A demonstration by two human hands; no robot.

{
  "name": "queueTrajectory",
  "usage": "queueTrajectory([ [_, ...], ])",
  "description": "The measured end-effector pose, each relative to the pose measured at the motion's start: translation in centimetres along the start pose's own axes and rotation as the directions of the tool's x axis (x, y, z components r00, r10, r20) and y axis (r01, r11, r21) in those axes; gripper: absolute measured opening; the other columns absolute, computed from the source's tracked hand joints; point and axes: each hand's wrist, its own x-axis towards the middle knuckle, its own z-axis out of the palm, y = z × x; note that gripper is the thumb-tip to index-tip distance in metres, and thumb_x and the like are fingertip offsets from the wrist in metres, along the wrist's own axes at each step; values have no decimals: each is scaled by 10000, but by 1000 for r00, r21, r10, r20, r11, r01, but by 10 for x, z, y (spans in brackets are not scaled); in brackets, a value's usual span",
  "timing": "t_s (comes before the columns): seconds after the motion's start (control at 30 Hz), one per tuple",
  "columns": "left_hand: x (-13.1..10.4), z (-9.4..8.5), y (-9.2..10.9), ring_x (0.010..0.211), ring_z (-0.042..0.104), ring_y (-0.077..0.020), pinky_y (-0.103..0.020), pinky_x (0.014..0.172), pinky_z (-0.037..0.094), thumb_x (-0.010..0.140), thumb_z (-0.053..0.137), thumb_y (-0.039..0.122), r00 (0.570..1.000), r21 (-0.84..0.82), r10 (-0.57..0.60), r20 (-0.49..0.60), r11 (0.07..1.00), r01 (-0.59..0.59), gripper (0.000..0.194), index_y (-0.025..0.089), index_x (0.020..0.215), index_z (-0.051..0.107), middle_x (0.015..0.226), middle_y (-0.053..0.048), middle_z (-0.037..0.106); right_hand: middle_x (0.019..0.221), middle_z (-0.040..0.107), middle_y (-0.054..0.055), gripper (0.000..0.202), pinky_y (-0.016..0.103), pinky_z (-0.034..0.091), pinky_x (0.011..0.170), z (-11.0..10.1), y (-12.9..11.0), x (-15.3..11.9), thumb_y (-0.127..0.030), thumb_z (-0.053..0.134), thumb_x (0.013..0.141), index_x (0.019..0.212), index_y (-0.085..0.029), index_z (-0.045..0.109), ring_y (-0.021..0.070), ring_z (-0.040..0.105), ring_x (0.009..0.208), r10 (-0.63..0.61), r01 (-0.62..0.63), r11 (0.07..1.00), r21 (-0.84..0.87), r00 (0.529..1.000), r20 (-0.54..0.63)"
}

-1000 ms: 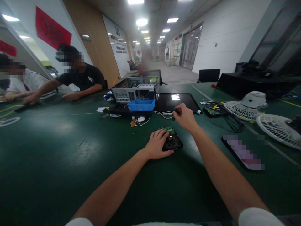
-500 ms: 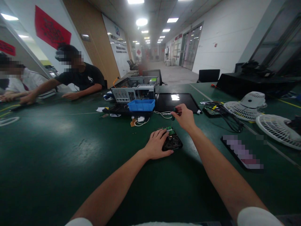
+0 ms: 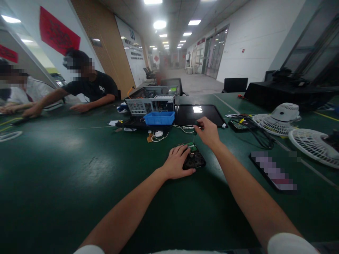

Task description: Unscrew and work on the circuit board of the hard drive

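Note:
In the middle of the green table lies a small black device (image 3: 196, 161) with a green circuit board (image 3: 191, 145) exposed at its far end. My left hand (image 3: 177, 163) grips its left side, fingers laid over the top and thumb along the near edge. Above the far end, my right hand (image 3: 208, 131) pinches the dark handle of a screwdriver (image 3: 195, 131). Its thin shaft points down at the board; whether the tip sits in a screw is too small to tell.
Beyond my hands stand a blue bin (image 3: 159, 119), an open computer case (image 3: 150, 102) and a flat black screen (image 3: 200, 114). To the right are a phone (image 3: 272, 171), black cables (image 3: 261, 132) and white fan parts (image 3: 315, 144). Two people sit at the far left.
Almost nothing differs. Both hands keep their places, with the screwdriver upright over the board; its shaft shows slightly more clearly now.

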Motion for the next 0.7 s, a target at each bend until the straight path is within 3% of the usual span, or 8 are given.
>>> queueTrajectory([
  [0.3, 0, -2, 1, 1466, 257, -393, -581, 1177, 222, 789, 616, 753, 1000, -29, 0, 8, 1000, 0, 992, 226, 1568, 299, 1601, -154, 317, 1110, 702, 131, 201, 394, 509, 831, -2, -6, 0, -270, 598, 882, 1071, -203, 587, 276, 672, 921, -32, 33, 996, -88, 999, 12],
  [0.5, 0, -4, 2, 1467, 256, -389, -573, 1182, 214, 795, 608, 755, 1000, -24, -1, 15, 1000, 1, 994, 234, 1575, 279, 1606, -147, 310, 999, 680, 117, 166, 381, 494, 804, -11, -15, 3, -292, 595, 901, 1042, -205, 601, 271, 648, 870, -43, 53, 988, -143, 996, 73],
  [0.7, 0, -4, 2, 1463, 262, -398, -584, 1175, 220, 794, 615, 750, 1000, -46, -6, 12, 999, 6, 990, 253, 1579, 273, 1604, -139, 313, 1063, 645, 134, 202, 390, 481, 813, -18, -22, 3, -252, 566, 903, 1095, -202, 606, 270, 627, 862, -55, 77, 981, -179, 991, 124],
])
